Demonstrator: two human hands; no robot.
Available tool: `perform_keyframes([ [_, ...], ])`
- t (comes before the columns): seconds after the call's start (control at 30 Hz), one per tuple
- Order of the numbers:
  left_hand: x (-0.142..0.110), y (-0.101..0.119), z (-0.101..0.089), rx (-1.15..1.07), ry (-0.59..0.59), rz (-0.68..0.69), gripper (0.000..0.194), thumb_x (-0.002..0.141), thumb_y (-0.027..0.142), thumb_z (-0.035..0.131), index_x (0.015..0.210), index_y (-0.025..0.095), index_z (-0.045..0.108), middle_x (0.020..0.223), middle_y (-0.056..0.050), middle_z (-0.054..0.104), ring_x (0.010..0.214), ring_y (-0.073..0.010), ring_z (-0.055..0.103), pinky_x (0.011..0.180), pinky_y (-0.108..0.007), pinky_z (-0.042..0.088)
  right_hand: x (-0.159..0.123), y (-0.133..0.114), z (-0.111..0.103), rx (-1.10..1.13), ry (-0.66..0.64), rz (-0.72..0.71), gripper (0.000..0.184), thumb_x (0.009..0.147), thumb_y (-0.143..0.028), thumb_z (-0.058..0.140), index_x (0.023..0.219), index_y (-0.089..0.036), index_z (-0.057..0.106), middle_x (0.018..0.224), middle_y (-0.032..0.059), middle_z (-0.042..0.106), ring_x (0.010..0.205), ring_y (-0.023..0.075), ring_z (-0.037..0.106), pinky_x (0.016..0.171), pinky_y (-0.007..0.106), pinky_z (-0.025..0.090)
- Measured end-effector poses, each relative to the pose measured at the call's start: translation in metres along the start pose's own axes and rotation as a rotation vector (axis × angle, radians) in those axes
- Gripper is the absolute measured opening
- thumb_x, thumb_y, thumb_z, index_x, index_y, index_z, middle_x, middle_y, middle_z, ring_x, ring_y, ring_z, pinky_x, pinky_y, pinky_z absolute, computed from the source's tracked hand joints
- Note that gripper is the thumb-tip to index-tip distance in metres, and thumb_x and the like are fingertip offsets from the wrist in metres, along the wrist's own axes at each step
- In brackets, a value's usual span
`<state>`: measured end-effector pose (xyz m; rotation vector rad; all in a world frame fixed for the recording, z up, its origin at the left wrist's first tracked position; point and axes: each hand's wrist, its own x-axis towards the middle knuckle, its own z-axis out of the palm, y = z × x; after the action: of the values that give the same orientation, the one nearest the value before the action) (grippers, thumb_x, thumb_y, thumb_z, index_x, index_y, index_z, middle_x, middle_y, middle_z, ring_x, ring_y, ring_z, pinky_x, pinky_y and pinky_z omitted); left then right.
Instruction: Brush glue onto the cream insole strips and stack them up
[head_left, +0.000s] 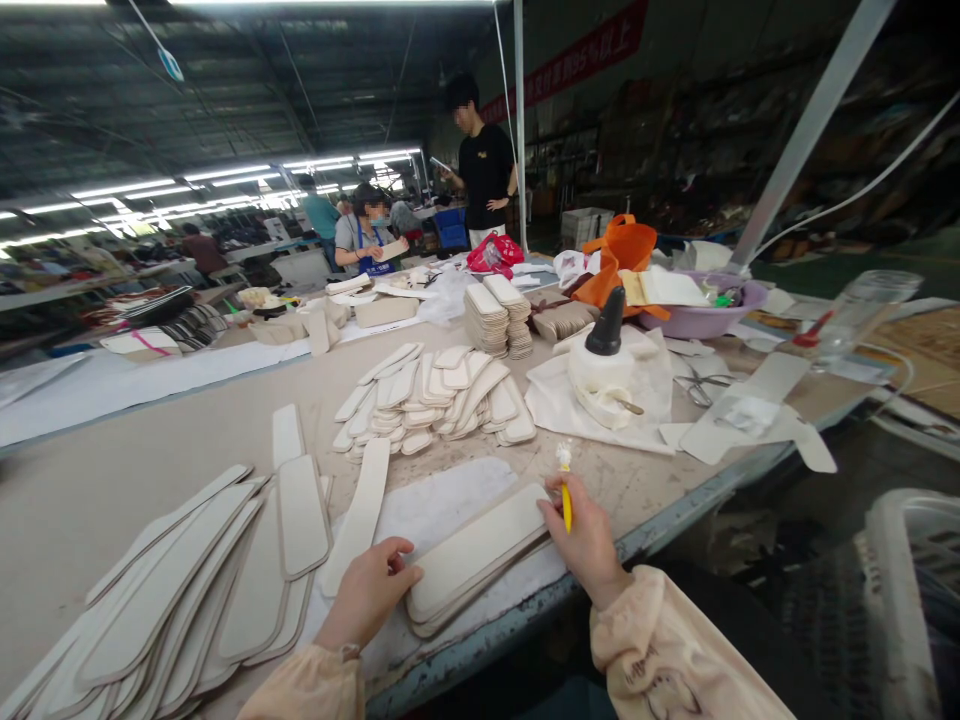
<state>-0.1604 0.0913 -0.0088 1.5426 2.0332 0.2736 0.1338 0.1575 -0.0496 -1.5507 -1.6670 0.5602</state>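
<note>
A stack of cream, round-cornered strips (476, 560) lies in front of me near the table edge. My left hand (371, 592) is at the stack's left end, its thumb touching the end of the top strip and its fingers loosely bent, apart from the thumb. At the opposite end, my right hand (585, 530) holds a yellow pen (567, 508) with a small white figure on top. Its fingertips also touch the top strip's right end. Beside my left hand, one long strip (360, 515) lies slantwise, next to a fanned pile of long strips (172, 590).
Shorter cream pieces (427, 395) are heaped beyond the stack. A white bottle with a black nozzle (606, 350), scissors (701, 385) and a clear jar (870, 310) stand or lie to the right. A purple basin (712, 318) is farther back. Two people are across the table.
</note>
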Motion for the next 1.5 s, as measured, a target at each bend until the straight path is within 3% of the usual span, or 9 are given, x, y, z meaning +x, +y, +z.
perform_keyframes([
  [0.4,-0.014,0.001,0.005,0.024,0.027,-0.055,0.04,0.079,0.046,0.048,0.101,0.016,0.062,0.075,-0.003,0.065,0.071,-0.0191,0.06,0.069,-0.03,0.039,-0.003,0.002,0.0,-0.149,-0.01,-0.022,0.024,0.084,-0.032,0.049,0.106,-0.022,0.05,0.083,0.0027,0.067,0.07,0.0206,0.066,0.066,0.031,0.049],
  [0.6,-0.024,-0.005,0.018,-0.164,0.113,-0.11,0.035,0.069,0.044,0.06,0.092,0.018,0.063,0.069,0.002,0.06,0.065,-0.0176,0.06,0.066,-0.029,0.042,-0.003,0.003,-0.001,-0.098,-0.007,-0.031,0.027,0.083,-0.032,0.05,0.108,-0.021,0.049,0.083,0.003,0.066,0.076,0.0208,0.065,0.071,0.032,0.05],
  [0.87,-0.036,0.0,0.036,-0.477,0.295,-0.089,0.029,0.066,0.043,0.067,0.081,0.02,0.059,0.064,0.004,0.056,0.06,-0.0152,0.053,0.06,-0.026,0.041,-0.003,0.001,-0.004,-0.061,-0.004,0.002,0.029,0.081,-0.034,0.051,0.108,-0.022,0.049,0.08,0.002,0.066,0.076,0.0224,0.065,0.07,0.034,0.05],
  [1.03,-0.035,-0.003,0.043,-0.674,0.281,-0.098,0.033,0.064,0.045,0.07,0.081,0.019,0.057,0.066,0.002,0.059,0.062,-0.015,0.054,0.059,-0.025,0.042,0.0,0.001,-0.004,0.038,-0.003,0.061,0.028,0.081,-0.032,0.051,0.108,-0.023,0.049,0.075,-0.0003,0.066,0.071,0.0211,0.066,0.07,0.034,0.05],
  [1.23,-0.037,-0.006,0.049,-0.865,0.315,-0.102,0.033,0.066,0.043,0.072,0.082,0.019,0.055,0.069,0.003,0.059,0.066,-0.0135,0.054,0.061,-0.023,0.043,-0.001,0.002,-0.002,0.145,0.021,0.02,0.03,0.082,-0.031,0.053,0.11,-0.022,0.049,0.077,-0.0003,0.066,0.072,0.0188,0.066,0.072,0.032,0.051],
  [1.37,-0.039,-0.003,0.051,-0.955,0.353,-0.124,0.034,0.066,0.042,0.073,0.084,0.019,0.056,0.07,0.004,0.06,0.068,-0.0133,0.055,0.061,-0.022,0.044,-0.002,0.004,-0.001,0.06,0.018,-0.003,0.031,0.081,-0.03,0.053,0.111,-0.022,0.049,0.081,0.0013,0.066,0.076,0.0201,0.066,0.073,0.034,0.051],
  [1.5,-0.039,-0.004,0.051,-0.994,0.335,-0.155,0.035,0.065,0.041,0.074,0.086,0.019,0.057,0.072,0.003,0.063,0.069,-0.0136,0.057,0.062,-0.022,0.045,-0.002,0.005,0.0,-0.005,0.005,-0.035,0.029,0.081,-0.028,0.052,0.11,-0.022,0.049,0.096,0.005,0.065,0.092,0.0232,0.064,0.081,0.038,0.05],
])
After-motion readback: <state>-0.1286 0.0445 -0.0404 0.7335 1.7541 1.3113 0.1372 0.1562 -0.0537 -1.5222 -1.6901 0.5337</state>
